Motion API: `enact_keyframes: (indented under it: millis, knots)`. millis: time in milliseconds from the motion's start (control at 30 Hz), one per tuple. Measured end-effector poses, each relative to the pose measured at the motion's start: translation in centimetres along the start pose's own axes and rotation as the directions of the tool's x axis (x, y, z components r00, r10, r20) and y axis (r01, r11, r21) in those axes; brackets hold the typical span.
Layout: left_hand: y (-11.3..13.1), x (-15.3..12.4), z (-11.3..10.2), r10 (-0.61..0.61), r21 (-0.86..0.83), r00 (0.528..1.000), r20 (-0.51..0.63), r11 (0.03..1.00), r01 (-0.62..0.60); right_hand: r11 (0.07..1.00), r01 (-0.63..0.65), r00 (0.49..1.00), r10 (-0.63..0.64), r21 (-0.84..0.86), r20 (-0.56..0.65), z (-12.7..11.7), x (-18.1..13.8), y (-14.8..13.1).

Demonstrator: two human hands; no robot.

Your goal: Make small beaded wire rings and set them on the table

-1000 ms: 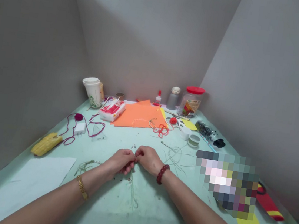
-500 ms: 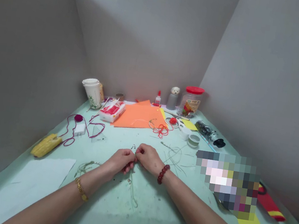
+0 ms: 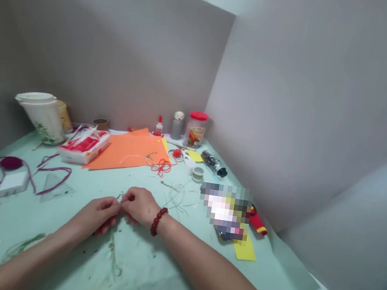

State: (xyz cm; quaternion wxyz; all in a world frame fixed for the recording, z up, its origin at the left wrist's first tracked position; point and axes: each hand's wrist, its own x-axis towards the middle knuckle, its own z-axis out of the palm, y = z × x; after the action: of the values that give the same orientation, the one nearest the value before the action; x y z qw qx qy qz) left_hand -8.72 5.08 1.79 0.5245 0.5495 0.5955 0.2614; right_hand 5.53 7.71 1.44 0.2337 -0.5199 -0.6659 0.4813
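Note:
My left hand (image 3: 102,212) and my right hand (image 3: 141,207) meet fingertip to fingertip over the table (image 3: 144,278). Both are closed in a pinch on a thin green cord (image 3: 113,256). From the fingers the cord trails toward me, with small beads along it and a loop at its end. What lies right between the fingertips is too small to make out. Loose thin green strands (image 3: 174,195) lie just beyond my right wrist. More green cord (image 3: 23,246) lies bundled beside my left forearm, which partly covers it.
Orange sheets (image 3: 130,150), a tissue pack (image 3: 84,147) and red cord (image 3: 161,167) lie farther back. Purple yarn (image 3: 11,164) and a white paper cup (image 3: 43,117) are on the left. A tape roll (image 3: 197,174), a lidded jar (image 3: 196,132) and a pixelated item (image 3: 222,210) are on the right.
The view has swung to the right, so the table things appear farther left. Both hands keep their pinch on the cord, with little visible change between them.

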Motion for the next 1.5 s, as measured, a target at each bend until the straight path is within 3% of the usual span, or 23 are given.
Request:
enact_keyframes:
  millis: [167,333,533,1267,1367,1500]
  knots:
    - [0.1,0.0,0.1,-0.002,-0.003,1.0,-0.009,1.0,0.002,0.994,0.052,0.995,-0.06,-0.096,-0.076,0.0,0.0,-0.2]
    - [0.2,-0.1,0.3,-0.008,-0.021,0.999,-0.043,1.0,0.007,0.906,0.09,0.976,-0.163,-0.413,-0.145,-0.3,-0.9,-1.6]
    - [0.0,0.1,0.3,-0.025,-0.017,0.999,-0.047,1.0,0.024,0.889,0.064,0.984,-0.132,-0.453,-0.121,-0.3,-1.0,-2.0]
    - [0.1,-0.1,0.3,-0.037,-0.071,0.996,-0.082,0.997,0.031,0.952,-0.003,0.993,-0.034,-0.307,-0.114,-0.5,-0.6,-1.8]
    - [0.3,-0.2,0.3,-0.051,-0.085,0.995,-0.084,0.995,0.043,0.981,-0.048,0.997,0.037,-0.187,-0.063,-0.4,-0.3,-1.7]
    - [0.0,-0.2,0.2,-0.047,-0.115,0.997,-0.06,0.993,0.04,0.978,-0.173,0.984,0.166,0.12,0.064,-0.1,0.6,-1.0]
